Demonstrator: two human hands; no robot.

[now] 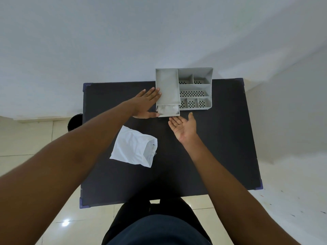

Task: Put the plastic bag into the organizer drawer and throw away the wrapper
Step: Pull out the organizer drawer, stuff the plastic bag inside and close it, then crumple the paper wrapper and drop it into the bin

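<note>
The plastic bag (167, 110) is seen lying in the organizer's (194, 89) part-open drawer (169, 115), flanked by both hands, left hand (147, 104) flat, right hand (184, 127) spread, empty. The drawer seemingly remains to be shut, and the wrapper (134, 146) on the tabletop (221, 147) binned.

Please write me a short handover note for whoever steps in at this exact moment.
Left hand: open, flat against the left side of the grey organizer, bracing it.
Right hand: open, palm up, empty, just in front of the drawer.
Plastic bag: lying in the drawer, which is only partly pulled out.
Wrapper: white, lying on the black table, untouched by either hand.
Done: bag in the drawer.
Left: probably push the drawer shut, then throw the wrapper away; a dark bin seems to stand left of the table.
</note>
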